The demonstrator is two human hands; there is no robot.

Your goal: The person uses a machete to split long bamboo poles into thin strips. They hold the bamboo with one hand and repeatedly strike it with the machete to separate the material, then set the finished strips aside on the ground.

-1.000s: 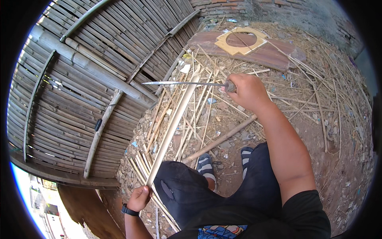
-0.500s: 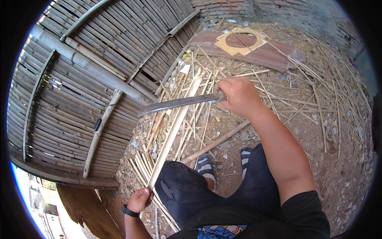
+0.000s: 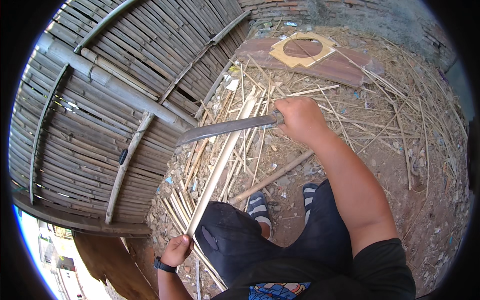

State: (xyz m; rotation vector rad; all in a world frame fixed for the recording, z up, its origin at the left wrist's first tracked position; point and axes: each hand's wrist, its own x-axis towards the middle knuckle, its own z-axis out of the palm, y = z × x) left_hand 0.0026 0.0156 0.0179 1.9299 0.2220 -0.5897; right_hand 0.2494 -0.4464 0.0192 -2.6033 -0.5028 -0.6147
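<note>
My right hand [image 3: 301,119] is closed around the handle of a machete [image 3: 227,128], its long dark blade pointing left. The blade lies across the upper part of a pale split bamboo strip [image 3: 216,175]; whether it touches the strip I cannot tell. At the strip's lower end, beside my left knee, my left hand [image 3: 177,249] grips it between thumb and fingers. The strip slants up and away, its far end near the littered ground. Several thin bamboo slats [image 3: 174,212] lie beside my left thigh, partly under the strip and my hand.
A slatted bamboo wall [image 3: 125,75] rises on the left. A wooden pole [image 3: 275,176] lies on the ground ahead of my feet. Farther off, a yellowish board with a round hole [image 3: 298,61] rests on a brown panel [image 3: 255,56]. Bamboo scraps [image 3: 395,120] litter the right side.
The machete has shifted very slightly to the right, still crossing the bamboo strip. Both hands keep their grips, and the left hand stays almost where it was.
</note>
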